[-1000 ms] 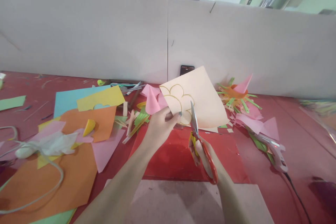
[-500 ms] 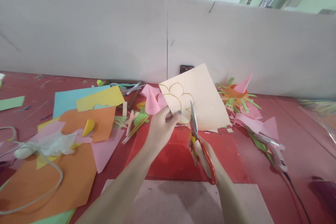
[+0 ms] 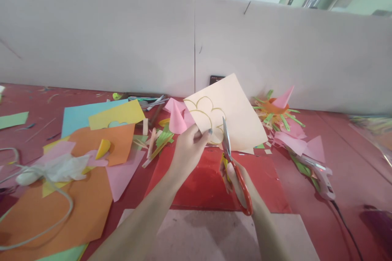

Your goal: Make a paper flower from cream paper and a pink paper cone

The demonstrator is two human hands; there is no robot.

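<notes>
My left hand pinches the lower left edge of a cream sheet of paper, thumb on top. Petal outlines in a gold-brown line are drawn on the paper's left part. My right hand is closed round the handles of a pair of scissors, one handle red-orange and the other side yellow. The blades point up and away, with the upper blade lying over the paper near the drawn petals. Whether the lower blade is beneath the sheet cannot be made out. Below the paper lies a red board.
Orange paper, blue paper and a white cable lie at left. A pink paper cone stands behind my left hand. At right are a glue gun and a paper flower. A white partition bounds the back.
The cream paper has shifted and tilted slightly leftward in my left hand. The scissors and my right hand are almost where they were.
</notes>
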